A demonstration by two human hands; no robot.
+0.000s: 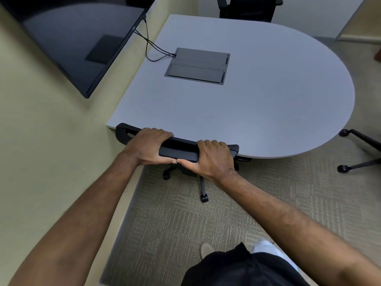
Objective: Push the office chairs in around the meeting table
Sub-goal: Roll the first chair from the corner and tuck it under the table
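A black office chair (178, 150) stands at the near edge of the grey meeting table (257, 104). Its seat is hidden under the tabletop, and only the top of the backrest and the wheeled base (203, 189) show. My left hand (149, 146) grips the left part of the backrest top. My right hand (214, 157) grips the right part, with the two thumbs almost touching. A second black chair (247, 7) sits at the table's far side. The legs and casters of a third chair (358, 150) stick out at the right.
A large dark screen (68, 40) hangs on the yellow wall at the left, with cables (152, 45) running to a grey power box (198, 66) set in the tabletop. The floor is beige carpet (177, 219). My shoe (207, 249) shows below.
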